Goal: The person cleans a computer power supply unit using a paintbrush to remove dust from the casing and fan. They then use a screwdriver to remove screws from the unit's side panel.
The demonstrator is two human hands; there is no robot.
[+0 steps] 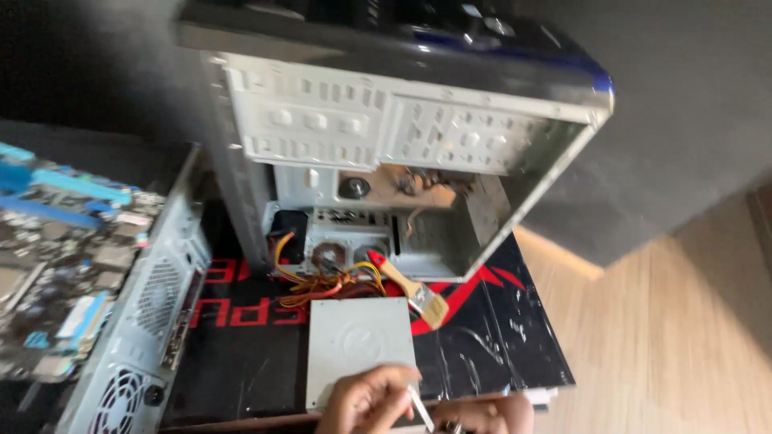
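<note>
A grey drive (358,350) is seen lying flat on a black mat (490,337) with red markings, near the bottom edge of the view. The left hand (366,402) is held over the drive's near edge, its fingers curled around a thin silvery tool (420,408) — the grip is closed on it, though the tool is too blurred to be identified. Only part of the right hand (494,416) is shown, cut off by the bottom edge just right of the tool; whether its grip is closed or released cannot be told.

Beyond the drive, an open computer case (386,145) is stood on the mat, its bare metal interior turned toward the viewer. A bundle of yellow, red and orange wires (322,281) is spilled from the case's lower part onto the mat, reaching just short of the drive's far edge. A paintbrush (410,289) with a red handle and pale bristles is laid aslant just right of the wires, bristles close to the drive's far right corner.

At left, a second metal chassis (141,337) with a round fan grille is seen on its side — and further left, a circuit board (56,273) with blue slots. The mat is carried by a table (241,422), of which only a thin brown near edge is visible. Pale wood flooring (675,337) is shown at right.
</note>
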